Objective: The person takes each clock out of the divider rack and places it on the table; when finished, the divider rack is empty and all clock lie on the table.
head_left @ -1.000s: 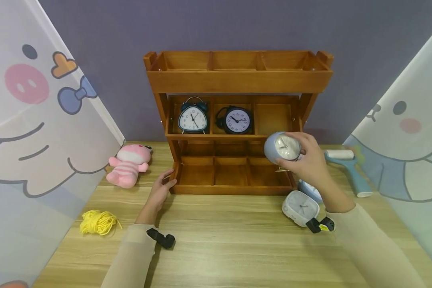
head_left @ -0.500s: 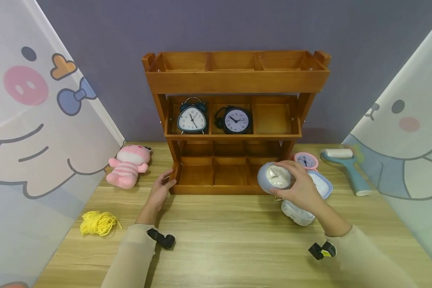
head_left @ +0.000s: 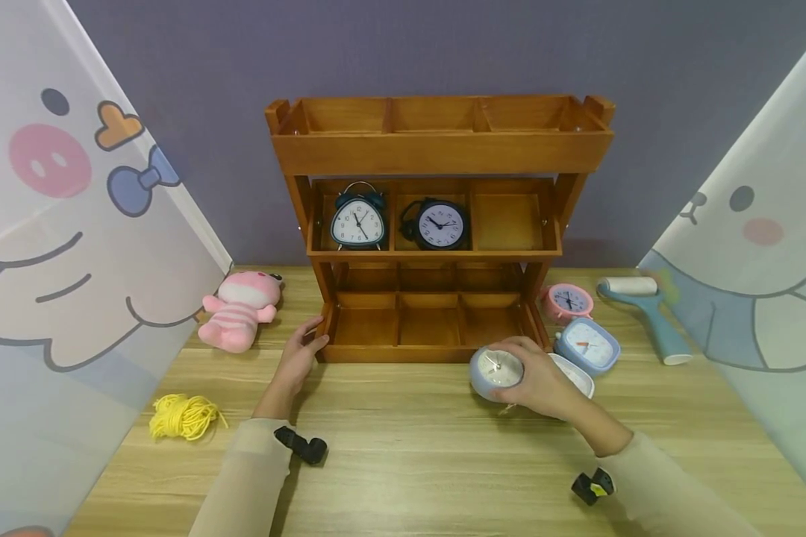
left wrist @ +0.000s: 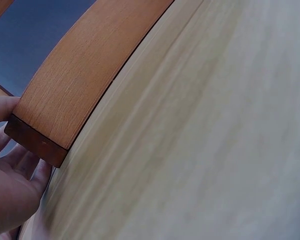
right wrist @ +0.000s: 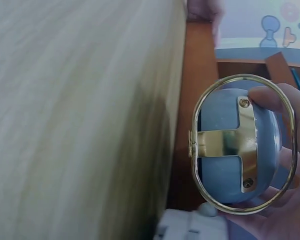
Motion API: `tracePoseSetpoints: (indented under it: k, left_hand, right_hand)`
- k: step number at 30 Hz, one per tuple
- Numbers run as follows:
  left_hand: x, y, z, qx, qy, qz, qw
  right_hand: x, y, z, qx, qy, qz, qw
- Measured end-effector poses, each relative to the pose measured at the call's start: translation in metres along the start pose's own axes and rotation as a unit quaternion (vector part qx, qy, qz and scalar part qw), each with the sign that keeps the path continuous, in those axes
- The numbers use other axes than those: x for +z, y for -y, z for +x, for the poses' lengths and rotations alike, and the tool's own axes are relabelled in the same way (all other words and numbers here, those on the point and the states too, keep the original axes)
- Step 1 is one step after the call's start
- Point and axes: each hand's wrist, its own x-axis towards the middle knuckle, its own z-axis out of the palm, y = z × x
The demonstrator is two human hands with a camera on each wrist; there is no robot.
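Observation:
My right hand (head_left: pixel 536 377) grips a round pale blue clock (head_left: pixel 496 372) between thumb and fingers, in front of the wooden shelf's lower right corner. Its dial faces up toward the head camera. In the right wrist view, a gold oval ring and bracket (right wrist: pixel 229 143) show screwed to the clock's blue body. My left hand (head_left: pixel 297 363) holds the lower left corner of the three-tier wooden shelf (head_left: pixel 430 354), thumb and fingers on either side of the front board's end (left wrist: pixel 80 80). A white clock (head_left: pixel 573 374) lies partly hidden behind my right hand.
A blue clock (head_left: pixel 587 345), a pink clock (head_left: pixel 569 302) and a lint roller (head_left: pixel 651 313) lie to the right. Two dark-cased clocks, one triangular (head_left: pixel 359 222) and one round (head_left: pixel 441 225), stand in the middle tier. Left are a pink plush toy (head_left: pixel 238 309) and yellow cord (head_left: pixel 184 416).
My right hand has carried the round blue clock down and slightly left, from before the shelf's right side to near the tabletop. The pink and blue clocks have come into sight. My left hand stays put.

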Motion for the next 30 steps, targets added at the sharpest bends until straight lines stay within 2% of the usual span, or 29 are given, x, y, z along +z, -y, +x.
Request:
tracePoseSetpoints:
  k: [7,15,22,27,30]
  left_hand:
    - [-0.001,0.001,0.001,0.002,-0.002,0.004,1.0]
    - [0.0,0.002,0.002,-0.002,-0.004,0.0,1.0]
    - [-0.007,0.026,0.016,0.009,-0.011,0.011,0.9998]
    - [-0.008,0.031,0.017,0.021,-0.015,0.021,0.9994]
    - [-0.008,0.032,0.017,0.018,-0.017,0.021,0.9995]
  right_hand:
    - [0.006,-0.005,0.003,0.015,0.035,-0.022,0.999]
    - [0.012,-0.006,0.004,-0.001,0.031,-0.044,0.9986]
    - [0.014,-0.008,0.003,-0.006,0.026,-0.049,0.9985]
    - [0.011,-0.009,0.003,0.003,0.044,-0.049,0.9978]
    - [0.009,-0.008,0.004,0.008,0.06,-0.049,0.997]
